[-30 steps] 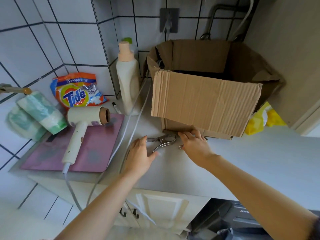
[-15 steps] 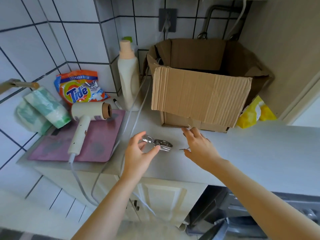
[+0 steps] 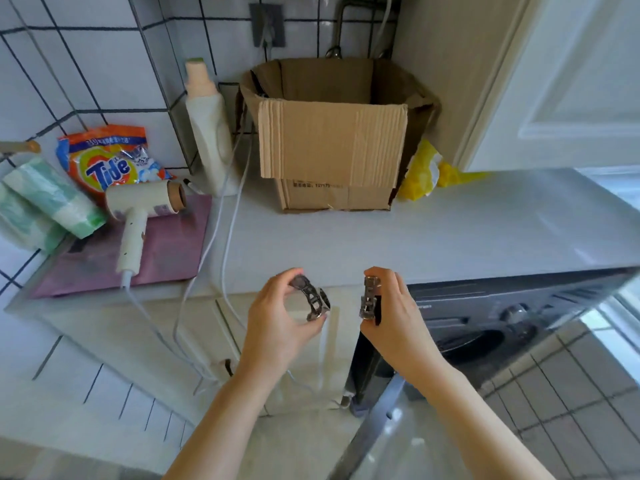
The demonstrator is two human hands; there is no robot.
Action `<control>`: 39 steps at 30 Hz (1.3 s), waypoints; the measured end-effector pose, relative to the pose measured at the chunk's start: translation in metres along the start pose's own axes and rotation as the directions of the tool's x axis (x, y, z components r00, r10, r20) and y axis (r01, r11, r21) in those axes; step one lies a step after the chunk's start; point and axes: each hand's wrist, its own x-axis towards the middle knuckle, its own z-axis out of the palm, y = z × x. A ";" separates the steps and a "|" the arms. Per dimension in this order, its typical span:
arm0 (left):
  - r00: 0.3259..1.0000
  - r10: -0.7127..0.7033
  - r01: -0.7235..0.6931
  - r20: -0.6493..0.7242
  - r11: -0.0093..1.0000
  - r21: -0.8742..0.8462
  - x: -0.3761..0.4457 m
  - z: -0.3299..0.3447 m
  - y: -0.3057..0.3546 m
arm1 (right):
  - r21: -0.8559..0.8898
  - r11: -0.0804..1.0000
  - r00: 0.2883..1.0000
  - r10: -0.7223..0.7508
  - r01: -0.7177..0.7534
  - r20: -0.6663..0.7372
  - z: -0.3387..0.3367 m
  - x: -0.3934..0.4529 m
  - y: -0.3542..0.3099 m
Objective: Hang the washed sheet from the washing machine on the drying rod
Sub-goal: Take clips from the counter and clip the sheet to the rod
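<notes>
Both hands have lifted off the counter (image 3: 450, 230) and now hover past its front edge. The left hand (image 3: 277, 323) pinches one metal clip (image 3: 311, 301), up from the countertop; the right hand (image 3: 394, 313) pinches another clip (image 3: 370, 297). The washing machine (image 3: 502, 327) sits under the counter's right end; no sheet shows.

"Tide" on detergent bag (image 3: 107, 157)

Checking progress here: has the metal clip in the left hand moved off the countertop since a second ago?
Yes. The metal clip, then lying by the cardboard box, is now held by the left hand past the countertop edge.
</notes>
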 end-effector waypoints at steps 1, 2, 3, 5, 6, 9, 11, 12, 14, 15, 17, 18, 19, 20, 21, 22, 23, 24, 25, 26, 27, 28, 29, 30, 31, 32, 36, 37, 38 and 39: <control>0.999 0.019 -0.019 0.030 1.000 0.008 -0.009 -0.002 0.002 | 0.016 1.000 1.000 0.025 -0.025 -0.018 0.000 -0.015 -0.001; 0.998 0.039 -0.039 0.055 0.999 0.012 -0.018 -0.004 0.004 | 0.027 0.998 0.998 0.053 -0.052 -0.030 0.000 -0.030 -0.001; 0.996 0.056 -0.057 0.075 0.998 0.010 -0.029 -0.006 0.006 | 0.036 0.996 0.996 0.082 -0.081 -0.039 0.000 -0.045 -0.001; 0.991 0.077 -0.077 0.105 0.997 -0.007 -0.051 -0.008 0.011 | 0.056 0.988 0.987 0.145 -0.141 -0.064 0.001 -0.076 -0.002; 0.988 0.083 -0.081 0.129 0.997 -0.017 -0.063 -0.009 0.015 | 0.064 0.985 0.983 0.167 -0.162 -0.081 0.001 -0.092 -0.002; 0.972 0.095 -0.089 0.213 0.995 -0.035 -0.101 -0.010 0.022 | 0.056 0.972 0.966 0.232 -0.227 -0.115 0.002 -0.141 -0.003; 0.959 0.102 -0.094 0.265 0.995 -0.043 -0.124 -0.011 0.027 | 0.062 0.962 0.951 0.273 -0.267 -0.143 0.002 -0.174 -0.004; 0.950 0.105 -0.094 0.294 0.994 -0.050 -0.135 -0.012 0.030 | 0.060 0.957 0.944 0.288 -0.282 -0.161 0.001 -0.190 -0.005; 0.928 0.114 -0.094 0.355 0.993 -0.072 -0.156 -0.012 0.039 | 0.068 0.945 0.924 0.328 -0.321 -0.194 -0.001 -0.221 -0.008; 0.913 0.120 -0.095 0.389 0.992 -0.083 -0.166 -0.011 0.044 | 0.078 0.937 0.913 0.348 -0.340 -0.214 -0.003 -0.236 -0.009; 0.873 0.143 -0.107 0.466 0.989 -0.102 -0.184 -0.008 0.055 | 0.064 0.927 0.893 0.374 -0.370 -0.250 -0.007 -0.266 -0.010; 0.851 0.161 -0.122 0.499 0.986 -0.110 -0.192 -0.005 0.060 | 0.040 0.922 0.885 0.382 -0.386 -0.264 -0.008 -0.280 -0.010; 0.829 0.182 -0.139 0.528 0.983 -0.119 -0.200 -0.001 0.065 | 0.022 0.914 0.874 0.394 -0.405 -0.283 -0.010 -0.294 -0.008; 0.807 0.199 -0.155 0.556 0.980 -0.126 -0.207 0.002 0.070 | 0.016 0.905 0.860 0.410 -0.426 -0.304 -0.012 -0.308 -0.006; 0.783 0.215 -0.168 0.584 0.977 -0.134 -0.215 0.006 0.076 | 0.016 0.894 0.844 0.429 -0.448 -0.323 -0.015 -0.322 -0.004; 0.758 0.232 -0.183 0.609 0.973 -0.144 -0.222 0.011 0.081 | 0.018 0.883 0.828 0.446 -0.469 -0.339 -0.017 -0.336 -0.002; 0.737 0.252 -0.199 0.628 0.968 -0.155 -0.230 0.015 0.087 | 0.020 0.874 0.814 0.460 -0.485 -0.356 -0.021 -0.350 -0.001; 0.718 0.270 -0.216 0.641 0.963 -0.165 -0.239 0.020 0.093 | 0.022 0.866 0.798 0.471 -0.500 -0.375 -0.025 -0.364 0.000; 0.701 0.289 -0.230 0.652 0.957 -0.177 -0.248 0.024 0.100 | 0.026 0.857 0.783 0.481 -0.514 -0.395 -0.029 -0.378 0.000; 0.684 0.307 -0.240 0.661 0.951 -0.193 -0.257 0.028 0.108 | 0.029 0.850 0.767 0.490 -0.527 -0.414 -0.034 -0.392 0.001; 0.666 0.325 -0.248 0.671 0.945 -0.211 -0.267 0.032 0.115 | 0.035 0.842 0.751 0.498 -0.538 -0.432 -0.039 -0.405 0.002; 0.647 0.340 -0.254 0.682 0.940 -0.228 -0.276 0.036 0.122 | 0.038 0.833 0.735 0.507 -0.552 -0.451 -0.044 -0.418 0.003; 0.627 0.354 -0.257 0.694 0.935 -0.245 -0.286 0.041 0.128 | 0.036 0.822 0.717 0.517 -0.569 -0.469 -0.049 -0.432 0.004; 0.607 0.367 -0.259 0.705 0.930 -0.261 -0.296 0.045 0.135 | 0.031 0.809 0.698 0.525 -0.587 -0.487 -0.055 -0.445 0.006; 0.589 0.383 -0.266 0.712 0.923 -0.276 -0.306 0.049 0.142 | 0.033 0.798 0.679 0.533 -0.602 -0.505 -0.059 -0.459 0.007; 0.575 0.399 -0.277 0.715 0.917 -0.289 -0.317 0.054 0.149 | 0.045 0.788 0.660 0.544 -0.614 -0.517 -0.064 -0.474 0.008; 0.527 0.436 -0.282 0.729 0.899 -0.334 -0.369 0.070 0.179 | 0.090 0.745 0.595 0.594 -0.661 -0.541 -0.084 -0.539 0.010; 0.515 0.445 -0.288 0.733 0.895 -0.341 -0.384 0.074 0.187 | 0.099 0.736 0.580 0.601 -0.670 -0.550 -0.090 -0.556 0.010; 0.508 0.456 -0.297 0.731 0.889 -0.348 -0.399 0.077 0.195 | 0.114 0.728 0.565 0.611 -0.676 -0.555 -0.095 -0.574 0.011; 0.507 0.468 -0.307 0.724 0.883 -0.355 -0.414 0.080 0.203 | 0.132 0.724 0.553 0.618 -0.677 -0.559 -0.102 -0.592 0.011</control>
